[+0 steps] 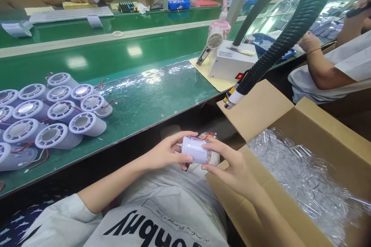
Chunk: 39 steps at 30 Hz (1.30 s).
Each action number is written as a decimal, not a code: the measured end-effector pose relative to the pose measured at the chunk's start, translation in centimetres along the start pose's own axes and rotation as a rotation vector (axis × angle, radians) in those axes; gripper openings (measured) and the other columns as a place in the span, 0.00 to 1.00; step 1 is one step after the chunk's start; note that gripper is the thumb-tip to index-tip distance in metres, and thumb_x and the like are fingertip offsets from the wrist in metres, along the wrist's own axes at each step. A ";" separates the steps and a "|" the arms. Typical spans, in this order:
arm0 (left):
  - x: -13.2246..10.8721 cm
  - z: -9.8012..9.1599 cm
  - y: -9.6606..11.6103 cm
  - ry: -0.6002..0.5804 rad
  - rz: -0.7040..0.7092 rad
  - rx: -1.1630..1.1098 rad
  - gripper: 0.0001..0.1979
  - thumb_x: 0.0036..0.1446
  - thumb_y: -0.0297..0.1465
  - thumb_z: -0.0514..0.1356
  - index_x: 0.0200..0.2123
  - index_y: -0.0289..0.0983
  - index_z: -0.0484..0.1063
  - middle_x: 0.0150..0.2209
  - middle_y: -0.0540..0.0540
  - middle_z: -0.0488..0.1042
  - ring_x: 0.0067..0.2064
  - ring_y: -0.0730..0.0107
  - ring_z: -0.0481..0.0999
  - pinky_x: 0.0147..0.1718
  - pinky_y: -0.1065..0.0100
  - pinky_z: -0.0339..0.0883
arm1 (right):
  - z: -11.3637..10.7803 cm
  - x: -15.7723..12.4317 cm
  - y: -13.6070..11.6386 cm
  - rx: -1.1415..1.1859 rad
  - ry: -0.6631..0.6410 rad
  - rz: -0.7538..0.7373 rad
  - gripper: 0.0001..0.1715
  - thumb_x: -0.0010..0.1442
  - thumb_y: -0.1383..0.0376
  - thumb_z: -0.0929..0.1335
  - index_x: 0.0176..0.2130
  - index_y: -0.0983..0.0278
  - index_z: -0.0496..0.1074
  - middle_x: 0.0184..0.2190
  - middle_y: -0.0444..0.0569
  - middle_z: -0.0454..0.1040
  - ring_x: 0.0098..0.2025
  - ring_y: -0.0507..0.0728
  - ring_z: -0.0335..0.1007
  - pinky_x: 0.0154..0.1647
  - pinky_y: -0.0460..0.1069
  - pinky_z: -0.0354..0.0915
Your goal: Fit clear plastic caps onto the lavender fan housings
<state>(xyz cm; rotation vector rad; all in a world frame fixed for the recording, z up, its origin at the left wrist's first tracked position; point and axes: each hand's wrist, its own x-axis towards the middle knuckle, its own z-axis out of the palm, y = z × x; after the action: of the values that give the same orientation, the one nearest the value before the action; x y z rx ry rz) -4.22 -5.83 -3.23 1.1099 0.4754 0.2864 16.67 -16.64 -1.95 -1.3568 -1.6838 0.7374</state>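
Note:
Between my two hands is a pale lilac cylindrical housing (194,149) with coloured wires along its top and a clear rim at its right end. My left hand (175,150) grips its left end, thumb along the front. The fingers of my right hand (227,162) close on its right end near the clear rim. The housing is held over my lap, just off the bench's front edge. Several similar lilac housings (58,109) with round metal discs and red wires lie grouped on the green bench (139,100) at the left.
An open cardboard box (269,112) of clear plastic parts (298,181) stands at my right. Above it hangs a ribbed black hose (278,46) with a metal nozzle. A white machine (232,61) and pink fan (218,32) sit on the bench. Co-workers sit opposite and right.

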 end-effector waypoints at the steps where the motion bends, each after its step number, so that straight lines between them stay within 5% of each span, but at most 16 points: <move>1: -0.2 -0.1 0.1 -0.014 0.009 0.007 0.37 0.51 0.35 0.69 0.63 0.45 0.60 0.56 0.38 0.70 0.45 0.60 0.78 0.34 0.66 0.76 | -0.1 -0.1 0.1 -0.003 -0.012 0.006 0.19 0.60 0.65 0.73 0.51 0.57 0.72 0.58 0.53 0.71 0.62 0.65 0.64 0.61 0.60 0.65; 7: -0.8 -0.1 1.0 -0.028 0.162 0.199 0.37 0.46 0.30 0.73 0.60 0.45 0.67 0.62 0.41 0.67 0.58 0.55 0.72 0.55 0.60 0.68 | -0.3 0.0 -0.3 0.159 -0.037 0.135 0.22 0.57 0.60 0.75 0.50 0.57 0.72 0.50 0.49 0.76 0.49 0.62 0.75 0.51 0.55 0.72; 15: -1.0 0.3 1.6 -0.010 0.205 0.319 0.36 0.46 0.29 0.72 0.60 0.43 0.68 0.60 0.41 0.70 0.59 0.54 0.71 0.57 0.58 0.67 | -0.5 -0.1 -1.2 0.429 -0.073 0.290 0.22 0.57 0.64 0.75 0.51 0.54 0.70 0.49 0.45 0.74 0.49 0.59 0.74 0.47 0.50 0.72; 23: -1.0 0.2 1.3 -0.030 0.225 0.373 0.37 0.46 0.29 0.72 0.60 0.45 0.67 0.58 0.43 0.70 0.59 0.58 0.71 0.57 0.61 0.68 | -0.3 -0.1 -1.0 0.597 -0.110 0.494 0.22 0.59 0.56 0.74 0.50 0.57 0.68 0.44 0.48 0.74 0.44 0.58 0.73 0.39 0.48 0.70; 33: -1.1 0.0 0.9 -0.031 0.246 0.374 0.37 0.47 0.28 0.72 0.60 0.47 0.67 0.60 0.43 0.70 0.60 0.57 0.70 0.57 0.61 0.68 | 0.6 0.0 -0.2 0.745 -0.096 0.600 0.27 0.59 0.44 0.71 0.44 0.62 0.66 0.29 0.43 0.74 0.25 0.52 0.75 0.28 0.46 0.73; 39: -1.1 -0.1 0.6 -0.059 0.326 0.366 0.37 0.47 0.27 0.72 0.60 0.49 0.67 0.63 0.43 0.67 0.65 0.53 0.65 0.59 0.57 0.66 | 1.4 0.5 -0.5 0.814 -0.118 0.736 0.34 0.54 0.37 0.70 0.35 0.63 0.63 0.21 0.43 0.73 0.18 0.52 0.72 0.14 0.40 0.65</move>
<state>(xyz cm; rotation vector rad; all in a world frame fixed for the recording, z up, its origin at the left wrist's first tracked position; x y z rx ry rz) -5.23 -5.96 -2.53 1.5525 0.2981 0.4620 15.18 -16.21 -2.08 -1.2954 -0.7304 1.7141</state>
